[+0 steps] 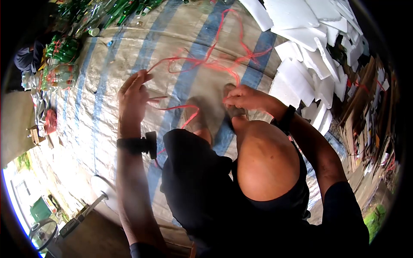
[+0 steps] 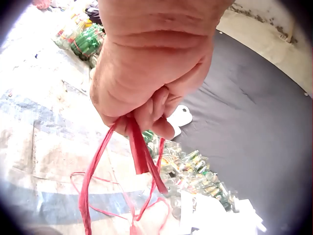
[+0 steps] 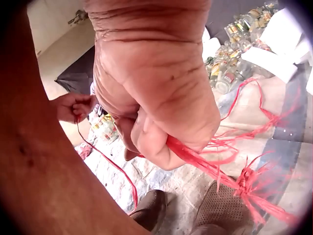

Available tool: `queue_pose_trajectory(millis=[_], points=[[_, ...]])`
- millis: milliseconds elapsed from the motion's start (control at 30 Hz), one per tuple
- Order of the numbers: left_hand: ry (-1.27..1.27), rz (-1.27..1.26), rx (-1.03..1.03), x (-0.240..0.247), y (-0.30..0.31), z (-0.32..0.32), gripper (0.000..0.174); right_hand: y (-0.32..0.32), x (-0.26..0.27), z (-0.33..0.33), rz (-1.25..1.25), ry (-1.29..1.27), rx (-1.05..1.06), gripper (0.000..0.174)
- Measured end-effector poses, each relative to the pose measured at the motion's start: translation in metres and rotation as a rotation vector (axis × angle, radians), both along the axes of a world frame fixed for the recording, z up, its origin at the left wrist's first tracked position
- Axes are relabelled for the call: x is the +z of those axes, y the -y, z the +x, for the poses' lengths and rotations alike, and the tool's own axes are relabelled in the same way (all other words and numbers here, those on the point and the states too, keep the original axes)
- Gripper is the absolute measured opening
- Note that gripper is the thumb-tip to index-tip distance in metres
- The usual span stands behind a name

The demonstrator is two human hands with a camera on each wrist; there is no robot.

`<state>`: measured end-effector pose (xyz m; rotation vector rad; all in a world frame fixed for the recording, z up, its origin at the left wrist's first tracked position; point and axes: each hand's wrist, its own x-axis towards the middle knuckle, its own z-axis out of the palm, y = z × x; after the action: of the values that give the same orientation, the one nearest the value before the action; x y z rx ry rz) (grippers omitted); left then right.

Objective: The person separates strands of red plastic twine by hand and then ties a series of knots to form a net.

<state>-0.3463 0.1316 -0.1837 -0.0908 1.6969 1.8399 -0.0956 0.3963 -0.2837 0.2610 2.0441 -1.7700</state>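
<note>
A long red plastic string [image 1: 202,64] lies in loops on a woven sheet [image 1: 107,99] with blue stripes. My left hand [image 1: 137,92] is raised over the sheet. In the left wrist view its fingers [image 2: 159,110] are curled round a bundle of red string [image 2: 139,152] that hangs down. My right hand [image 1: 235,98] sits above my shoes [image 1: 195,118] and pinches the string. In the right wrist view the right hand [image 3: 151,142] grips frayed red strands [image 3: 205,164] that run to a knot-like tuft [image 3: 247,183]. A thin strand links both hands.
White foam slabs [image 1: 309,38] are piled at the back right, with cardboard scraps [image 1: 365,112] beside them. Green glass bottles [image 1: 64,47] are heaped at the back left. My bent knee [image 1: 266,163] fills the near middle. A fan [image 1: 43,234] stands at the lower left.
</note>
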Motion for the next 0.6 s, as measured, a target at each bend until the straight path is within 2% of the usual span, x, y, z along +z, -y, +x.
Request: queue_pose_trajectory(millis=[67, 100, 133, 200, 267, 333, 367, 400, 433, 467, 533, 600], points=[[-0.248, 0.019, -0.255, 0.007, -0.014, 0.013, 0.02, 0.005, -0.022, -0.012, 0.077, -0.038, 0.065, 0.036], [-0.094, 0.148, -0.302, 0.012, -0.018, 0.016, 0.02, 0.012, -0.018, -0.021, 0.153, -0.073, 0.126, 0.037], [-0.092, 0.148, -0.301, 0.016, -0.023, 0.021, 0.02, 0.017, -0.014, -0.026, 0.152, -0.072, 0.128, 0.037], [0.036, 0.182, -0.442, 0.023, -0.033, 0.033, 0.02, 0.031, 0.03, -0.048, 0.157, -0.117, 0.14, 0.04], [0.035, 0.152, -0.493, 0.024, -0.038, 0.041, 0.02, 0.046, 0.043, -0.071, 0.175, -0.042, 0.146, 0.037], [0.086, 0.058, -0.68, 0.019, -0.038, 0.045, 0.018, 0.056, 0.044, -0.08, 0.19, 0.032, 0.154, 0.035], [0.098, 0.037, -0.713, 0.017, -0.036, 0.049, 0.016, 0.062, 0.041, -0.078, 0.067, -0.092, -0.011, 0.034], [0.099, 0.037, -0.713, 0.015, -0.036, 0.052, 0.016, 0.067, 0.036, -0.077, -0.057, -0.214, -0.177, 0.033], [0.109, 0.074, -0.68, 0.011, -0.035, 0.056, 0.015, 0.07, 0.031, -0.079, -0.065, -0.503, -0.177, 0.032], [0.12, 0.112, -0.646, 0.006, -0.033, 0.058, 0.014, 0.069, 0.032, -0.079, -0.065, -0.501, -0.176, 0.032], [0.112, 0.145, -0.63, -0.002, -0.031, 0.059, 0.013, 0.063, 0.036, -0.076, 0.079, -0.201, -0.05, 0.032], [0.115, -0.006, -0.582, -0.001, -0.034, 0.064, 0.015, 0.061, 0.053, -0.07, -0.002, -0.168, -0.085, 0.033]])
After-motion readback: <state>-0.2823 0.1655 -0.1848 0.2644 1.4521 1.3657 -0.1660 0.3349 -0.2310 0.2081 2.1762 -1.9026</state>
